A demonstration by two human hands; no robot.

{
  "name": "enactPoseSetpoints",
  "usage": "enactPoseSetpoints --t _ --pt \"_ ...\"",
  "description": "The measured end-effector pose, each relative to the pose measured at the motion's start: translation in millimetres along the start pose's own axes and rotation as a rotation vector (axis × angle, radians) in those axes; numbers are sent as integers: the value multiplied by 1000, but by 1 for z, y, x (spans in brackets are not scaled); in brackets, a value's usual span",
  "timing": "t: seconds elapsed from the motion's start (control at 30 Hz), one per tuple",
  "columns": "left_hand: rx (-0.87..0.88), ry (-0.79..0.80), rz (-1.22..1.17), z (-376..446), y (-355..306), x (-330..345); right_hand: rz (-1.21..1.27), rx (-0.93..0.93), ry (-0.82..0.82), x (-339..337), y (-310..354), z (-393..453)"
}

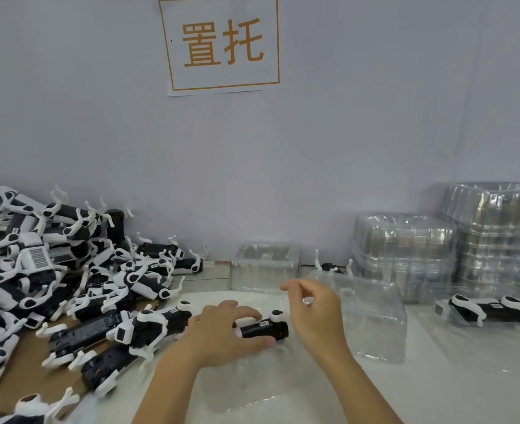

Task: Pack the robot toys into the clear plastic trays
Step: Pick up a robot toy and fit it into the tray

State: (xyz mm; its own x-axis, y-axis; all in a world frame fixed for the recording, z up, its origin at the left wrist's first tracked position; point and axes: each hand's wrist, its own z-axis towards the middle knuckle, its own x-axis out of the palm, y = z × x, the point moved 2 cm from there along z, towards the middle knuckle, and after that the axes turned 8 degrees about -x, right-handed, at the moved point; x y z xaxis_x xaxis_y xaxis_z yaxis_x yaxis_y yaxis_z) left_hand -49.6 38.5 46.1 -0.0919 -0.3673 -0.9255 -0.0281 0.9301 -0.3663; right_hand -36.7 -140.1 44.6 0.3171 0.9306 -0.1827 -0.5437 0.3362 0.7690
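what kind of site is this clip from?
Likely a toy factory packing station. A big heap of identical robot toys fills the left of the bench, stacks of clear trays stand on the right, and a printed sign marks the wall.

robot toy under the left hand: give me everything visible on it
The robot toy is a black, glossy plastic dog-like body with white leg joints and a small white label on top. It lies lengthwise in a clear plastic tray at centre. The left hand grips it, fingers over the top, thumb at its near side. The right hand hovers just beside it.
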Motion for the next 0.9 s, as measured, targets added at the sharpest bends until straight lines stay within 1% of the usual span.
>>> enactPoseSetpoints --t 0.13,0.23,0.33,0.4,0.47,0.53,0.6,0.67,0.7,0.73,0.83,0.87,0.9 --pt "27 70 27 1 3 1 22 66 -16 -3 -11 0" --pt "66 -13 0 1 3 2 14 60 -40 -5 -14 3" --pt "81 -63 -136 1 7 -3 -40 -1 -108 -17 -14 11" --pt "101 -49 -383 0 16 -11 -123 -26 -164 -28 -17 14" --pt "159 -40 -644 -3 22 -21 -228 4 -159 -35 -23 15" --pt "188 -94 -818 -4 26 -31 -382 65 -83 -38 -28 15" --pt "213 -146 -996 -7 23 -37 -597 97 55 -35 -31 12" --pt "147 -176 -1251 -9 22 -38 -750 67 171 -30 -30 9" --pt "91 -170 -1414 -9 23 -37 -772 46 201 -27 -29 8" --pt "63 -126 -1581 -7 25 -35 -772 28 222 -25 -28 6" --pt "164 133 -1999 -7 21 -27 -759 -31 286 -15 -23 2" --pt "202 208 -2095 -8 19 -25 -756 -47 306 -10 -21 0" --pt "224 247 -2150 -8 17 -23 -756 -66 326 -4 -19 -3"
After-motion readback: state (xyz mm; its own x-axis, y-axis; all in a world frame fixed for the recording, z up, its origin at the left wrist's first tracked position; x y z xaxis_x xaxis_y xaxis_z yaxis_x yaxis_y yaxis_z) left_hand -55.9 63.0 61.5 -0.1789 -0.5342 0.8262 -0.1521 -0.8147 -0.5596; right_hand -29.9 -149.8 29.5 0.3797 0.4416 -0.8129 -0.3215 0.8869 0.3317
